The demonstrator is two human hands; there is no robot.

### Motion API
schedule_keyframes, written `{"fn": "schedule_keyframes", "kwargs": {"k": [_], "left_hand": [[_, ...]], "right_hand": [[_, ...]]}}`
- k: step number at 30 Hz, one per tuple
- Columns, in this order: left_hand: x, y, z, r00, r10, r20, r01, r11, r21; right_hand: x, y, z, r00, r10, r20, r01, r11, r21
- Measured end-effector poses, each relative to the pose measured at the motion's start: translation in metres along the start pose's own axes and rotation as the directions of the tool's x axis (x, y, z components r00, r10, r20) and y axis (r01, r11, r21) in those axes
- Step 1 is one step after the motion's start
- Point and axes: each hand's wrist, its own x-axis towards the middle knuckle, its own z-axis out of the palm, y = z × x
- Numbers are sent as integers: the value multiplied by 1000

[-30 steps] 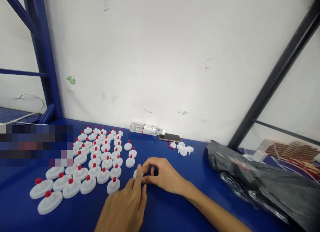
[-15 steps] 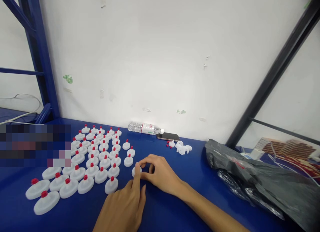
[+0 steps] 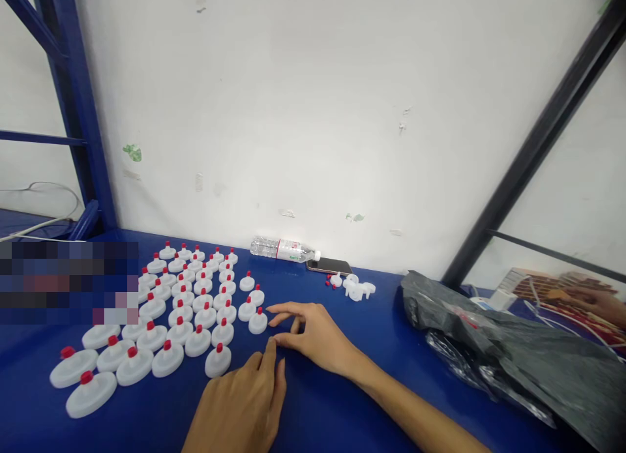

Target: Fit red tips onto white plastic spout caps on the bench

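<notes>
A white round cap with a red tip point(image 3: 257, 321) stands upright on the blue table point(image 3: 313, 401), just left of my right hand's fingertips. My right hand point(image 3: 313, 332) is open, thumb and forefinger apart with nothing between them. Below it, my left hand point(image 3: 244, 397) reaches up with its forefinger stretched out, its tip close to the right thumb, and holds nothing. Several more white caps with red tips point(image 3: 203, 283) stand in rows to the left. A single such cap point(image 3: 218, 360) is nearest my left hand.
Several white caps without red tips point(image 3: 356, 289) and small red tips point(image 3: 328, 283) lie at the back right. Behind them are a phone point(image 3: 330, 266) and a water bottle point(image 3: 283, 249) by the wall. A grey plastic bag point(image 3: 513, 349) covers the right. Another person's hand point(image 3: 591, 303) shows beyond it.
The white cap that was between my hands now stands free with its red tip showing, slightly left. A neighbouring cap has shifted slightly left. My right fingers have opened away from it.
</notes>
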Motion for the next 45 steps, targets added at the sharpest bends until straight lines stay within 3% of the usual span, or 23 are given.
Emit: {"fn": "schedule_keyframes", "kwargs": {"k": [5,9,12,19,25,35,45], "left_hand": [[2,-2,5,1000,-7,-9,6,999,-47],[4,-5,5,1000,-21,1,21,994,-104],[5,-6,6,999,-39,20,42,988,-147],[6,-5,2,996,-79,43,86,973,-212],[5,-2,-6,997,-65,42,73,969,-237],[5,0,-10,997,-54,58,66,971,-229],[6,-1,-6,992,-45,118,56,994,-98]], "right_hand": [[2,1,-12,996,89,20,-91,967,238],[3,4,-17,983,150,102,-181,858,482],[2,4,-19,980,153,125,-197,817,543],[0,5,-20,967,147,210,-236,825,513],[-1,3,-17,947,50,317,-191,883,429],[-3,-4,-17,943,-1,331,-125,925,359],[-5,-7,-18,946,34,324,-144,935,324]]}}
